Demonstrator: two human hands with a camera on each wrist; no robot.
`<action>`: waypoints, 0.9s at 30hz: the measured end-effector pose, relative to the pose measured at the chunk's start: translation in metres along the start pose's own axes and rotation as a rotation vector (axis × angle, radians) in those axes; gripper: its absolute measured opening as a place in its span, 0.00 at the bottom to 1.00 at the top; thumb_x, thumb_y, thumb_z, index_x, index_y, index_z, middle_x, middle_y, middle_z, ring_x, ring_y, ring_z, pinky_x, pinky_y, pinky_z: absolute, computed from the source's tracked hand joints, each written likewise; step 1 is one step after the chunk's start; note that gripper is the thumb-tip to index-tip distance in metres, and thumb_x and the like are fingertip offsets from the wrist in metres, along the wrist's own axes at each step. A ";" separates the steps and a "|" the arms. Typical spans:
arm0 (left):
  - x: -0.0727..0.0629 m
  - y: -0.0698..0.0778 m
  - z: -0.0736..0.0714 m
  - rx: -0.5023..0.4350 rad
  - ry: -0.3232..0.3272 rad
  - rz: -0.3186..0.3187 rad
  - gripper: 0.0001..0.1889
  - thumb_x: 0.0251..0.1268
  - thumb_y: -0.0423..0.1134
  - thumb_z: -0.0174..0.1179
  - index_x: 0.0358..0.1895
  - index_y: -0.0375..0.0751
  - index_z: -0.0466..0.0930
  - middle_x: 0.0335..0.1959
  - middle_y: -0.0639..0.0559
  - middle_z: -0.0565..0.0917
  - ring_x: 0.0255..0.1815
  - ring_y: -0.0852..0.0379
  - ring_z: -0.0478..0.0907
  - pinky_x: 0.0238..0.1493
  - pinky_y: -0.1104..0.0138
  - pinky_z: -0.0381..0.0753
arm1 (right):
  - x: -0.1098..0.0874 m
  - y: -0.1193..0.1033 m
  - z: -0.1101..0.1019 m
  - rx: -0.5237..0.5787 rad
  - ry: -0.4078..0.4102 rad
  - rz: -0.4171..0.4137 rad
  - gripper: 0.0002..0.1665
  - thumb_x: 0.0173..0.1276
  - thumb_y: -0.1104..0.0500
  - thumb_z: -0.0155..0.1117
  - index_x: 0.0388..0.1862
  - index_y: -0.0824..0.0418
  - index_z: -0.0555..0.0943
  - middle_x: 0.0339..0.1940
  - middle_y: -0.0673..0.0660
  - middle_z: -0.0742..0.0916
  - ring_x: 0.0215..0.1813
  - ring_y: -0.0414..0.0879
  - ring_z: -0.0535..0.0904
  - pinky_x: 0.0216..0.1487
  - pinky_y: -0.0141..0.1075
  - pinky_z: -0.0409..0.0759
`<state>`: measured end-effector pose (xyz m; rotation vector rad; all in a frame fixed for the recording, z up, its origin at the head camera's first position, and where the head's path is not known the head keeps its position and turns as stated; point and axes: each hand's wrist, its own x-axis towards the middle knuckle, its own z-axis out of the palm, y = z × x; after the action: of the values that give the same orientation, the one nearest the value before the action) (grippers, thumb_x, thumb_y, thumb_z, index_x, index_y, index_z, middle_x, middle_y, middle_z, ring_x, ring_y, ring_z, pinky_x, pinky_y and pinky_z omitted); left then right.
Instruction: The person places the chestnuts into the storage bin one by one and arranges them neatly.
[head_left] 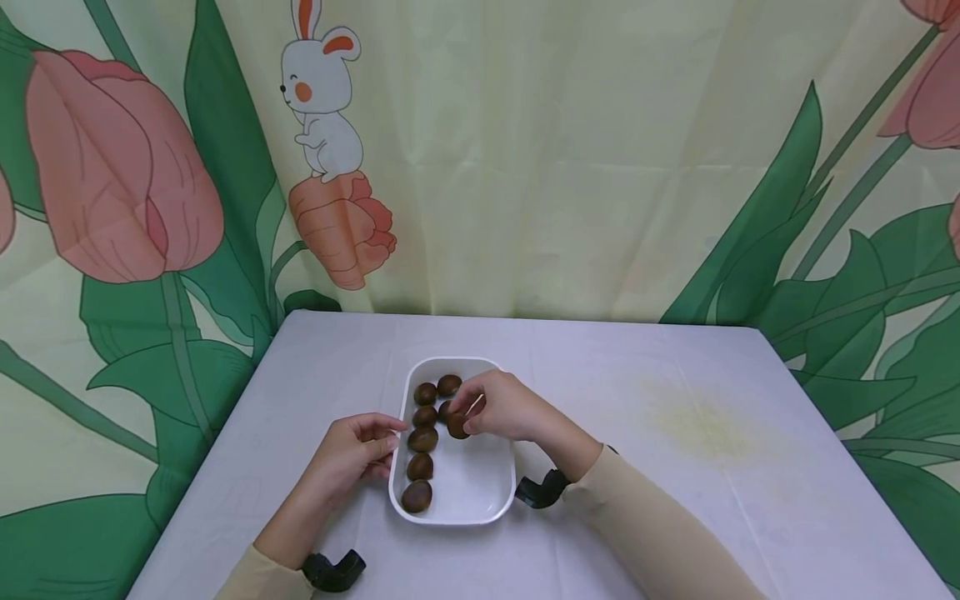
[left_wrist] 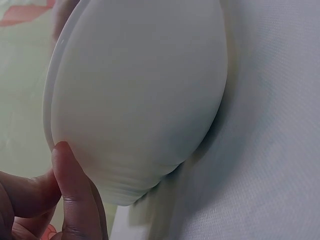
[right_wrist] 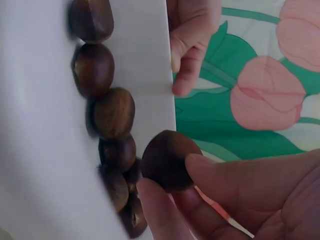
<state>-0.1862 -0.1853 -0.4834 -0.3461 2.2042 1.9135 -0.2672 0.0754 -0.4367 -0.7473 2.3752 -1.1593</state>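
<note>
A white rectangular tray [head_left: 472, 483] with rounded corners holds several brown chestnuts [head_left: 423, 439], in a row along its left side with a few more at the far end. My right hand [head_left: 498, 406] pinches one chestnut [right_wrist: 169, 161] between thumb and fingers, above the tray near the far-end chestnuts. At the tray's left rim, my left hand [head_left: 356, 450] holds the edge between thumb and fingers. In the left wrist view a fingertip [left_wrist: 62, 148] presses the tray's outer wall just below the rim. The finger on the inner side is partly hidden there.
A white cloth covers the table [head_left: 637, 517], with a faint yellowish stain [head_left: 701, 427] on the right. Behind it hangs a curtain [head_left: 525, 167] printed with tulips, a rabbit and a carrot. Black wrist devices [head_left: 333, 572] sit at both sleeve cuffs.
</note>
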 end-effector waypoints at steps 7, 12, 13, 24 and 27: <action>0.000 0.001 0.001 0.005 0.002 0.004 0.13 0.72 0.26 0.66 0.57 0.31 0.88 0.34 0.46 0.85 0.26 0.55 0.83 0.26 0.68 0.86 | 0.000 -0.003 0.003 -0.042 -0.006 0.017 0.16 0.60 0.72 0.75 0.41 0.53 0.91 0.37 0.49 0.92 0.42 0.46 0.89 0.39 0.33 0.85; 0.000 0.002 0.001 0.005 -0.003 0.003 0.13 0.72 0.26 0.66 0.57 0.31 0.88 0.34 0.46 0.84 0.26 0.55 0.83 0.26 0.68 0.86 | 0.002 -0.005 -0.001 -0.057 -0.014 0.021 0.16 0.61 0.72 0.75 0.41 0.53 0.91 0.37 0.50 0.93 0.40 0.44 0.89 0.39 0.33 0.85; 0.000 0.002 0.001 0.005 -0.003 0.003 0.13 0.72 0.26 0.66 0.57 0.31 0.88 0.34 0.47 0.84 0.26 0.55 0.83 0.26 0.68 0.86 | 0.003 -0.006 -0.002 -0.055 -0.017 0.020 0.16 0.61 0.72 0.75 0.42 0.53 0.91 0.37 0.49 0.93 0.40 0.43 0.89 0.40 0.33 0.85; 0.000 0.002 0.000 0.001 -0.005 0.001 0.13 0.72 0.25 0.65 0.57 0.30 0.87 0.33 0.47 0.84 0.26 0.55 0.82 0.27 0.68 0.86 | 0.021 -0.013 -0.001 -0.027 -0.051 0.041 0.16 0.57 0.74 0.73 0.40 0.58 0.92 0.31 0.50 0.91 0.34 0.40 0.84 0.37 0.31 0.85; 0.000 0.002 0.000 0.000 -0.007 0.000 0.13 0.73 0.25 0.65 0.57 0.31 0.87 0.33 0.48 0.85 0.26 0.55 0.83 0.27 0.68 0.86 | 0.025 -0.011 0.005 0.023 -0.069 0.071 0.16 0.57 0.76 0.73 0.41 0.61 0.91 0.31 0.52 0.91 0.33 0.40 0.84 0.38 0.33 0.89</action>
<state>-0.1864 -0.1847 -0.4814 -0.3387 2.2003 1.9115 -0.2809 0.0512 -0.4339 -0.6790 2.3087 -1.1115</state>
